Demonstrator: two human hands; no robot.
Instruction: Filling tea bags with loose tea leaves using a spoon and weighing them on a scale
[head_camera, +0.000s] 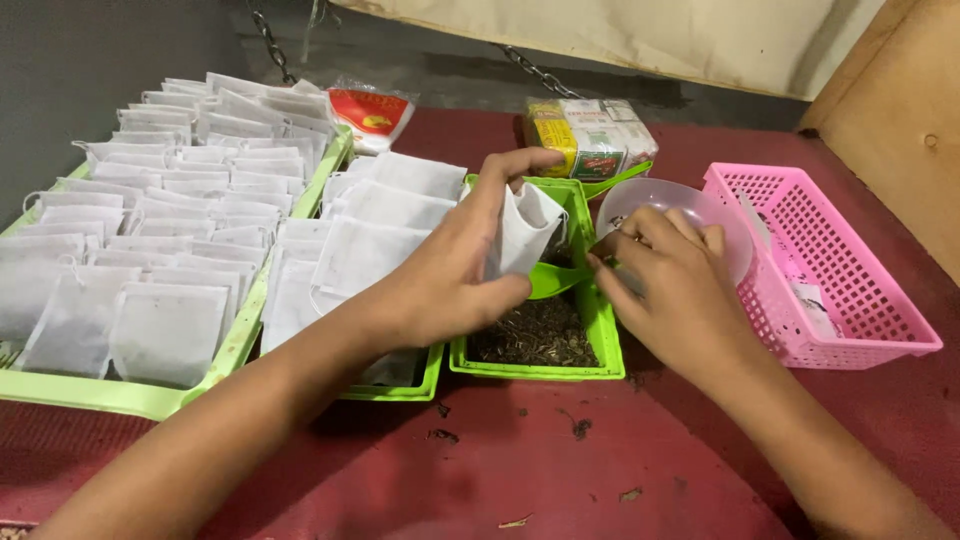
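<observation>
Here the left hand (450, 275) pinches a white filter bag (525, 228) open, mouth up, over the green tray of loose tea (540, 335). The right hand (665, 275) grips a green scoop (555, 280), its tip at the bag. Filled bags (150, 240) lie stacked in trays on the left; a pink basket (830, 270) sits on the table (560, 460).

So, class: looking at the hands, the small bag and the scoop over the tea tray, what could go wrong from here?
1. The left hand holds the white bag open only by its edge; it may fold shut, so tea misses.
2. The green scoop in the right hand could tip, adding to the crumbs on the red table.
3. The clear bowl sits close behind the right hand and might get knocked.
</observation>
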